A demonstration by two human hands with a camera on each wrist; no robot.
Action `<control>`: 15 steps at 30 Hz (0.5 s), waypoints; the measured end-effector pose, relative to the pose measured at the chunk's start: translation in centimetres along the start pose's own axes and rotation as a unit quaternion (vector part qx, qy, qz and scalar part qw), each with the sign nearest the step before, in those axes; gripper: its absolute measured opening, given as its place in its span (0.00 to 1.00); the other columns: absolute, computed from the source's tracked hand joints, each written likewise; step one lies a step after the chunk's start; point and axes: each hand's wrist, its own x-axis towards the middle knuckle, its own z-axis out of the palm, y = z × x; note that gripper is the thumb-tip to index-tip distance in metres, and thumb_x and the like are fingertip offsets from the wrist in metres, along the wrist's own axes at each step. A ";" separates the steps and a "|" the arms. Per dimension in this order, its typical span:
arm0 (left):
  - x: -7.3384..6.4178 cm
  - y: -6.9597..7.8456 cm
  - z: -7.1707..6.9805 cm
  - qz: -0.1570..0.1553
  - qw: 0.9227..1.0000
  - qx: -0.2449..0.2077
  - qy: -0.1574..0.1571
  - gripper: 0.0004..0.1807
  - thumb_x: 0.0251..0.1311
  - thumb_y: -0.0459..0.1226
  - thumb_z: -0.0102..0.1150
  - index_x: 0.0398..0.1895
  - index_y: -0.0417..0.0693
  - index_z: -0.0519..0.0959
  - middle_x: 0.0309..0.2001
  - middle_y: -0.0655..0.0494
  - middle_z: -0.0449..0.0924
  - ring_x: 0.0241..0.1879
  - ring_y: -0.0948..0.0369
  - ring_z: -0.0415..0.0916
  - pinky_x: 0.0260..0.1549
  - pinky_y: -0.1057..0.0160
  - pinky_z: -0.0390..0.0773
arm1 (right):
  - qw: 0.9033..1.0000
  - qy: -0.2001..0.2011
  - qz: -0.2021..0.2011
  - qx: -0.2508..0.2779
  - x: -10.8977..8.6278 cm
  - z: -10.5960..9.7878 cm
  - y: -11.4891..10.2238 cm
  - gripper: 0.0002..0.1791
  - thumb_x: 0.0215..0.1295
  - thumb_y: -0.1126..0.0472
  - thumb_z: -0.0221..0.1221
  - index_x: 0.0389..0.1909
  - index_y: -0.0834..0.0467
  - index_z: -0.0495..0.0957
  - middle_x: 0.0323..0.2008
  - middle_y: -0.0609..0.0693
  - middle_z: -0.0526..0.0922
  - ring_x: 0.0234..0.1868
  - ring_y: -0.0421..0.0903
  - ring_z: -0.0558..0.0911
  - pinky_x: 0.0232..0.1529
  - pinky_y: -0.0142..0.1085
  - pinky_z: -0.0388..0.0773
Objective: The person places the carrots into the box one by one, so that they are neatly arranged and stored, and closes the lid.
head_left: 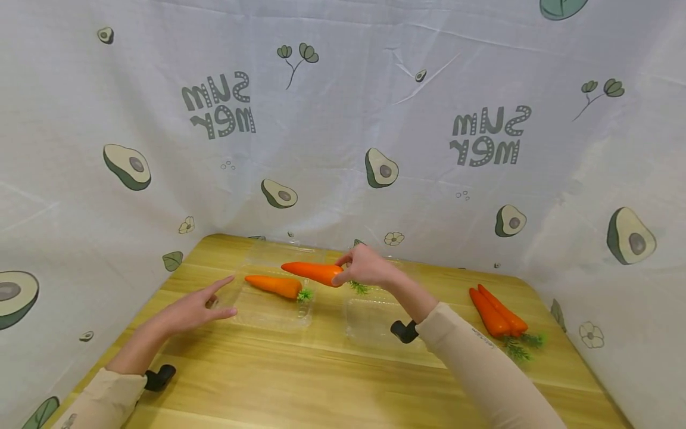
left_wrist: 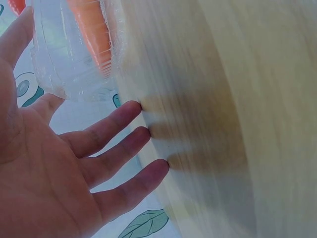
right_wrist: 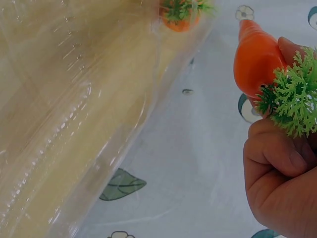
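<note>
My right hand pinches an orange toy carrot near its leafy end and holds it above the left clear plastic container. In the right wrist view, the green leaves of this held carrot stick out beside the curled fingers. A second carrot lies inside the left container, its leaves toward the right. Just left of that container is my left hand, holding nothing, its fingers spread. In the left wrist view, the container lies close to the thumb and index finger; contact is unclear.
To the right of the left container stands another clear container, partly behind my right forearm. Two more carrots lie side by side on the right of the wooden table. A patterned curtain hangs behind and at both sides.
</note>
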 end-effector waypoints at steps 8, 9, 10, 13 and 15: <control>-0.1 0.0 -0.1 0.006 1.000 0.003 0.003 0.48 0.67 0.57 0.59 0.82 0.50 0.48 0.64 0.24 0.68 0.61 0.36 0.71 0.53 0.36 0.73 | 1.000 -0.021 -0.022 -0.001 0.7 1.3 -0.9 0.24 0.50 0.57 0.74 0.50 0.62 0.86 0.33 0.49 0.81 0.27 0.44 0.69 0.32 0.35 0.66; 0.0 0.0 -0.1 0.009 1.000 0.004 0.003 0.49 0.66 0.57 0.59 0.82 0.50 0.49 0.64 0.24 0.69 0.61 0.37 0.72 0.53 0.36 0.73 | 0.999 -0.022 -0.025 -0.003 0.8 1.5 -1.0 0.24 0.50 0.57 0.74 0.50 0.62 0.86 0.33 0.48 0.81 0.27 0.43 0.68 0.32 0.34 0.67; 0.0 0.0 -0.1 0.010 1.000 0.006 0.004 0.49 0.66 0.58 0.59 0.82 0.50 0.49 0.64 0.25 0.69 0.60 0.38 0.72 0.53 0.37 0.73 | 0.999 -0.023 -0.028 -0.005 0.9 1.6 -1.1 0.25 0.50 0.57 0.74 0.50 0.62 0.86 0.34 0.49 0.83 0.28 0.43 0.69 0.32 0.34 0.67; 0.0 -0.1 -0.1 0.012 1.000 0.007 0.004 0.49 0.66 0.58 0.59 0.82 0.50 0.49 0.64 0.25 0.69 0.61 0.38 0.72 0.53 0.36 0.73 | 0.999 -0.027 -0.036 -0.008 1.3 2.1 -1.5 0.24 0.49 0.57 0.75 0.48 0.61 0.87 0.45 0.49 0.87 0.34 0.43 0.76 0.37 0.34 0.73; 0.0 -0.2 -0.1 0.011 1.000 0.006 0.003 0.49 0.66 0.58 0.59 0.82 0.50 0.49 0.64 0.25 0.69 0.61 0.37 0.72 0.54 0.36 0.73 | 0.999 -0.032 -0.041 -0.013 1.6 2.5 -1.8 0.23 0.49 0.57 0.75 0.47 0.60 0.87 0.48 0.51 0.88 0.39 0.44 0.78 0.39 0.35 0.74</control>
